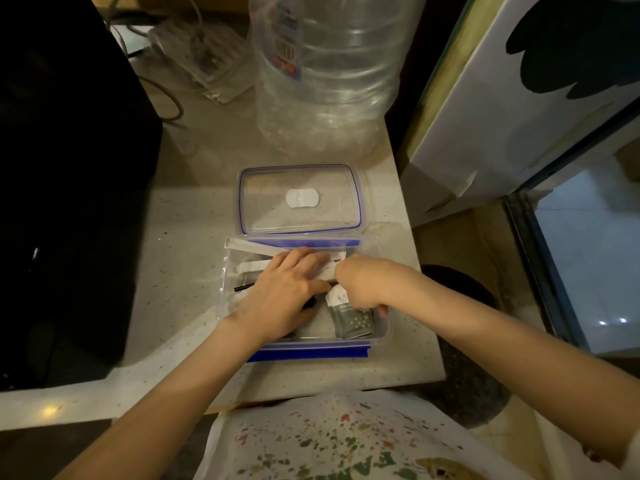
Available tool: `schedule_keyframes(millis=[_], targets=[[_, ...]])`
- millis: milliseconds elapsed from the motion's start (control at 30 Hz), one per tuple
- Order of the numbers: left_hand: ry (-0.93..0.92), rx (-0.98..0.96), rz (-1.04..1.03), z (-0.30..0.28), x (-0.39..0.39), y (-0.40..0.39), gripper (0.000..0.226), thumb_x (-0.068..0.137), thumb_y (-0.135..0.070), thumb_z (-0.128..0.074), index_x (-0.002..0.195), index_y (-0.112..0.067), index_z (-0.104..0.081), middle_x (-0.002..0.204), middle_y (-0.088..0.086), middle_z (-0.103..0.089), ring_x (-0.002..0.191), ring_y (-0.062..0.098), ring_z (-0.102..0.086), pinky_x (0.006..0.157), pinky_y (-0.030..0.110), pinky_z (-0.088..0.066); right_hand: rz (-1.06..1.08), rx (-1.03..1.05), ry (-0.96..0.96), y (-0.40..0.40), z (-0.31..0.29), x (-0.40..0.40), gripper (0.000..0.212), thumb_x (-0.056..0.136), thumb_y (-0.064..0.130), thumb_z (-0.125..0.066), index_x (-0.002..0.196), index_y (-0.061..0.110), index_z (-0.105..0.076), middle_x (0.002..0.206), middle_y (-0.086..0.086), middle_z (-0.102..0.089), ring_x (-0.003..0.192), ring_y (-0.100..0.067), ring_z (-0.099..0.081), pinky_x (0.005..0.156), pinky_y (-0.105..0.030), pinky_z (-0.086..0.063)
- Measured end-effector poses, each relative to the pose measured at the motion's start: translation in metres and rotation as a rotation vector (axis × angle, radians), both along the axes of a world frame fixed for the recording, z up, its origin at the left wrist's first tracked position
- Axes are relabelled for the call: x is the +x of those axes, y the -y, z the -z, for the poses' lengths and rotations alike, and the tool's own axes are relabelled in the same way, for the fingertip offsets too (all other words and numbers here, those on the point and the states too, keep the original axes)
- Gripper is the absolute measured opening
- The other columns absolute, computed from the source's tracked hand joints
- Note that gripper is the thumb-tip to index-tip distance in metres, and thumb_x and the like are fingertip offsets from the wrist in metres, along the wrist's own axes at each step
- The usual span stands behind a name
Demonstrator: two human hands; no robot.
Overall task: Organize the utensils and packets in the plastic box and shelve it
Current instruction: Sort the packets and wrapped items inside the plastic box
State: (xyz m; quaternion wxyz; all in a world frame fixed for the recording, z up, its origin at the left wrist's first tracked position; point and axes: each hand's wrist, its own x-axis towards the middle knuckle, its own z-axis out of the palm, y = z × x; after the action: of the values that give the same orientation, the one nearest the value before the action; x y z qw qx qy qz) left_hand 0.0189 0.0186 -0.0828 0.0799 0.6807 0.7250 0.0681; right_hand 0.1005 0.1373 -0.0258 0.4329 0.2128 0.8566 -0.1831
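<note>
A clear plastic box point(380, 336) with blue clips stands open on the counter in front of me. Its clear lid point(301, 199) with a blue seal lies flat just behind it. Inside the box are white wrapped utensils point(251, 266), a black stick point(244, 287) and a grey-green packet point(353, 322). My left hand point(284, 289) lies palm down on the contents, fingers spread over the white wrappers. My right hand point(363, 282) is curled over the packets at the box's right side, and its fingers are closed on white wrappers there.
A large clear water bottle point(325, 64) stands behind the lid. A black appliance point(69, 188) fills the left of the counter point(173, 258). Cables and a clear holder point(204, 60) lie at the back. A white cabinet point(519, 98) and the counter's right edge are close by.
</note>
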Motion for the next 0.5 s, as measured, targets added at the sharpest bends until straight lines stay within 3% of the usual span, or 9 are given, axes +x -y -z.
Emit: schedule_keyframes(millis=[67,167,300,400,500], targets=[[0.027,0.004,-0.03,-0.001,0.0,0.001,0.043,0.063,-0.024,-0.079,0.104,-0.026,-0.069,0.125,0.01,-0.06,0.118,0.032,-0.053,0.096,0.045,-0.044,-0.049,0.05,-0.076,0.004,0.001,0.002,0.023,0.091,0.0,-0.05,0.112,-0.001,-0.056,0.075,-0.006,-0.05,0.055,-0.015,-0.045,0.045,-0.019,-0.034],[0.076,0.009,-0.04,-0.004,-0.005,0.005,0.052,0.059,-0.025,-0.082,0.109,-0.025,-0.066,0.122,0.01,-0.061,0.116,0.03,-0.054,0.095,0.044,-0.045,-0.086,0.109,-0.21,0.008,0.001,0.01,0.02,0.091,-0.002,-0.048,0.107,-0.002,-0.059,0.068,-0.006,-0.046,0.059,-0.017,-0.046,0.047,-0.02,-0.032],[0.118,-0.036,-0.026,-0.012,-0.016,0.011,0.048,0.063,-0.028,-0.08,0.109,-0.027,-0.066,0.127,0.007,-0.058,0.122,0.027,-0.049,0.099,0.045,-0.042,-0.205,0.178,-0.451,0.009,-0.001,0.025,0.024,0.089,-0.001,-0.051,0.111,0.004,-0.058,0.107,-0.013,-0.057,0.087,-0.025,-0.061,0.064,-0.026,-0.041],[0.107,-0.059,-0.004,-0.015,-0.021,0.013,0.042,0.069,-0.031,-0.075,0.11,-0.03,-0.065,0.132,0.004,-0.053,0.128,0.023,-0.043,0.105,0.043,-0.036,-0.399,0.037,-0.545,0.004,0.001,0.034,0.024,0.09,0.007,-0.05,0.11,0.014,-0.06,0.109,-0.004,-0.058,0.095,-0.02,-0.057,0.066,-0.025,-0.039],[0.075,-0.064,0.029,-0.013,-0.022,0.013,0.042,0.072,-0.032,-0.072,0.112,-0.031,-0.063,0.135,0.002,-0.051,0.13,0.021,-0.039,0.107,0.041,-0.032,-0.567,-0.025,-0.553,0.004,0.009,0.037,0.032,0.087,0.008,-0.056,0.116,0.022,-0.059,0.115,0.004,-0.06,0.104,-0.016,-0.054,0.075,-0.029,-0.049]])
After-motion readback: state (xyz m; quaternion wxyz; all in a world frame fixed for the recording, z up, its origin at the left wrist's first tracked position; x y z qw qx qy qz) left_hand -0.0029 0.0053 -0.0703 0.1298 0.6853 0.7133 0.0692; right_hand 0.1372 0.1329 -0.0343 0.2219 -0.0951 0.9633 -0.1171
